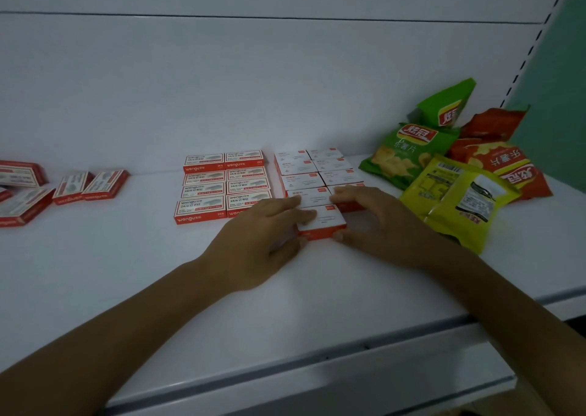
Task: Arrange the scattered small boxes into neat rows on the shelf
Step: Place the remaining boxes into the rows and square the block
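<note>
As both of a person's arms reach across a white shelf [285,307], the left grip [260,238] pinches the front white box [326,222], with fingers laid across its lid and the thumb against its orange front face. The right grip [371,222] is spread flat. Its fingers rest on a box one row back, toward twelve o'clock, and its thumb touches the front box's right corner. The held box sits on the shelf at the six o'clock end of the white-topped boxes [304,179], which are lined up in two columns. Just beside them at nine o'clock stands a block of red staple boxes [222,187], two columns of four. Farther toward nine o'clock, well apart, loose red boxes [88,185] lie at odd angles. At three o'clock, green, red and yellow snack bags [402,158] are heaped near the back panel.
</note>
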Motion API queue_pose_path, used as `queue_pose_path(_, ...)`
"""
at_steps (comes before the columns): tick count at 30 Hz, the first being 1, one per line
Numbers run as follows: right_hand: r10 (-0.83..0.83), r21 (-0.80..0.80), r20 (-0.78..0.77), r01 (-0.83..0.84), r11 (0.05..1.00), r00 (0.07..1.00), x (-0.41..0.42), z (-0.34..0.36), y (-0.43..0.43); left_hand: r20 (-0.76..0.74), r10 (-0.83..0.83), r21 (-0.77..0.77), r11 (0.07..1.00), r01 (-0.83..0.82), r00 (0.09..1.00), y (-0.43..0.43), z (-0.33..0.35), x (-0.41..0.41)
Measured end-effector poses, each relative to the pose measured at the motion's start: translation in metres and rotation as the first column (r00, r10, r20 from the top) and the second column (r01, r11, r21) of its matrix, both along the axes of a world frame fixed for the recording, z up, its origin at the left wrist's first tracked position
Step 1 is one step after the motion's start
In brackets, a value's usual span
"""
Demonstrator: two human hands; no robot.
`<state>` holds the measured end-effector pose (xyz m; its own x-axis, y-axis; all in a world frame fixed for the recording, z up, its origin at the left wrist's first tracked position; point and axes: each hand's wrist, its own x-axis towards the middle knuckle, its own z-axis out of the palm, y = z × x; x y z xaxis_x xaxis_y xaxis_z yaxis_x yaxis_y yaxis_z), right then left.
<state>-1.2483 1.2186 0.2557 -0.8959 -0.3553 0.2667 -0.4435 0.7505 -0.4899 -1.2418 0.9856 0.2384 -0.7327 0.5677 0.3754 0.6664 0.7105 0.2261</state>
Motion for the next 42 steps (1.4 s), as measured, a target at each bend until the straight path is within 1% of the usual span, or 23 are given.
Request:
queue_pose_path(3, -0.034, -0.009, 0.035, 0.035, 0.999, 0.999, 0.004, 0.01, 0.001, -0.031, 0.029, -0.055, 0.998, -0.031, 0.999, -0.001, 0.005, 0.003)
queue_pose_path(6, -0.029, -0.058, -0.027, 0.028, 0.998, 0.999, 0.01, 0.023, -0.006, -0.103, 0.048, -0.109, 0.992, -0.059, 0.993, -0.005, 0.014, 0.004)
queue_pose_path(9, 0.017, -0.017, -0.035, -0.018, 1.0, 0.999, 0.015, 0.032, -0.023, -0.195, 0.044, -0.149, 0.986, -0.074, 0.98, -0.018, 0.023, 0.005)
queue_pose_path(11, 0.047, 0.022, -0.031, -0.047, 0.999, 0.998, 0.015, 0.036, -0.038, -0.224, 0.043, -0.169, 0.982, -0.082, 0.974, -0.033, 0.026, 0.007)
queue_pose_path(16, 0.139, 0.099, -0.02, -0.137, 0.986, 0.99, 0.008, 0.041, -0.095, -0.203, 0.115, -0.181, 0.971, -0.153, 0.972, -0.092, 0.026, 0.018)
queue_pose_path(23, 0.354, 0.178, -0.045, -0.341, 0.923, 0.934, -0.001, 0.04, -0.219, -0.155, 0.312, -0.143, 0.932, -0.334, 0.937, -0.209, 0.021, 0.055)
queue_pose_path(26, 0.449, 0.163, -0.037, -0.438, 0.884, 0.893, 0.001, 0.04, -0.277, -0.143, 0.394, -0.129, 0.902, -0.411, 0.908, -0.26, 0.019, 0.071)
queue_pose_path(29, 0.496, 0.162, -0.032, -0.486, 0.859, 0.867, 0.0, 0.039, -0.326, -0.144, 0.441, -0.106, 0.883, -0.457, 0.886, -0.305, 0.02, 0.084)
queue_pose_path(34, 0.506, 0.136, 0.0, -0.501, 0.855, 0.863, 0.0, 0.032, -0.398, -0.146, 0.481, -0.089, 0.864, -0.495, 0.865, -0.37, 0.017, 0.096)
queue_pose_path(36, 0.489, 0.159, 0.007, -0.484, 0.86, 0.872, 0.0, 0.028, -0.423, -0.147, 0.48, -0.087, 0.865, -0.495, 0.865, -0.393, 0.015, 0.099)
queue_pose_path(39, 0.423, 0.222, -0.035, -0.406, 0.887, 0.905, 0.001, 0.026, -0.457, -0.156, 0.473, -0.07, 0.871, -0.487, 0.867, -0.423, 0.014, 0.099)
queue_pose_path(41, 0.403, 0.204, -0.075, -0.382, 0.901, 0.912, 0.001, 0.025, -0.476, -0.168, 0.462, -0.046, 0.879, -0.475, 0.871, -0.435, 0.014, 0.095)
queue_pose_path(42, 0.413, 0.188, -0.069, -0.394, 0.9, 0.908, 0.001, 0.023, -0.485, -0.168, 0.457, -0.034, 0.883, -0.468, 0.874, -0.44, 0.014, 0.092)
